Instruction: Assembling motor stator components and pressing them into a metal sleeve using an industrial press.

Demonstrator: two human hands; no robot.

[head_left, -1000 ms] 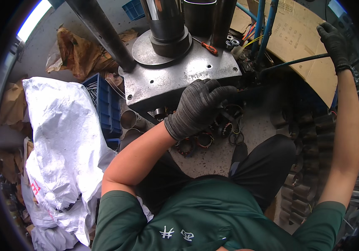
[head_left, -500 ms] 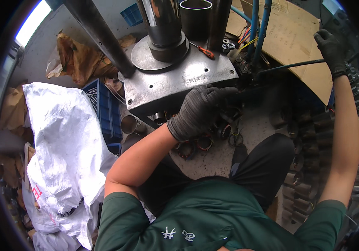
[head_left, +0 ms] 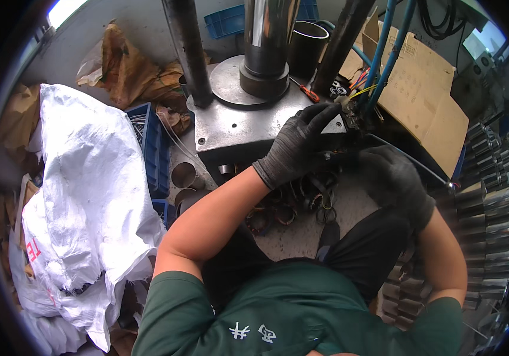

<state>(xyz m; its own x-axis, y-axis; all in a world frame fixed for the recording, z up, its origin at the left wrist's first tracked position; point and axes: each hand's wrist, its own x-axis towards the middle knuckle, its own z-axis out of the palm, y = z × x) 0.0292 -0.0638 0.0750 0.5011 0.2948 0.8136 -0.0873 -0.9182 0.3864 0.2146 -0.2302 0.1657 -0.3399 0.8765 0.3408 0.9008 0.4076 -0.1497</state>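
Note:
My left hand [head_left: 293,145], in a dark grey knit glove, is at the front right edge of the press's metal plate [head_left: 248,121]. Its fingers stretch out to the right, and nothing shows gripped in them. A dark part below the fingers is hard to make out. My right hand [head_left: 392,181], gloved alike, is smeared by motion just right of the left hand, and its fingers cannot be read. Behind it a thin lever rod [head_left: 417,161] slants down to the right, apart from the hand. A polished steel column [head_left: 266,35] stands on a round disc [head_left: 227,83] on the plate.
An orange-handled screwdriver [head_left: 309,93] lies on the plate. Wound coil parts [head_left: 260,219] are on the floor below. A white sack [head_left: 88,190] and a blue crate [head_left: 156,154] flank the left. Stacked metal cylinders [head_left: 480,219] line the right; cardboard [head_left: 420,89] leans behind.
My right hand has let go of the lever rod and come in beside my left hand. The rod's outer end is lower. My view has shifted, and the left hand's fingers are more stretched.

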